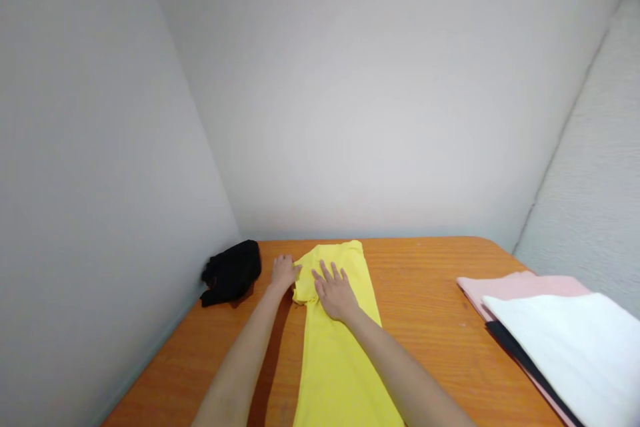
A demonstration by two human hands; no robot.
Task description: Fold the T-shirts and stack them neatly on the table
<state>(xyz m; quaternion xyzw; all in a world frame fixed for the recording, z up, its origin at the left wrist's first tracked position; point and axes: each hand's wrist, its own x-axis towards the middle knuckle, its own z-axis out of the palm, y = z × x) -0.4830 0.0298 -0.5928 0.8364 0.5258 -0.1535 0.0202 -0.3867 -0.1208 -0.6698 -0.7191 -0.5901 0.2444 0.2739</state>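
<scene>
A yellow T-shirt (340,353), folded lengthwise into a long strip, lies on the wooden table with its sleeve sticking out to the left. At that sleeve's outer edge is my left hand (285,272), fingers curled and thumb against the fabric, closed on the cloth. My right hand (336,295) rests flat on the upper part of the shirt, just right of the sleeve, with its fingers spread. The shirt's near end runs out of the bottom of the view.
A crumpled black cloth item (234,271) sits at the table's left, by the wall. On the right, folded garments in white (570,330), pink (530,285) and black (525,357) form a stack. Walls (375,113) border the wooden table (425,273).
</scene>
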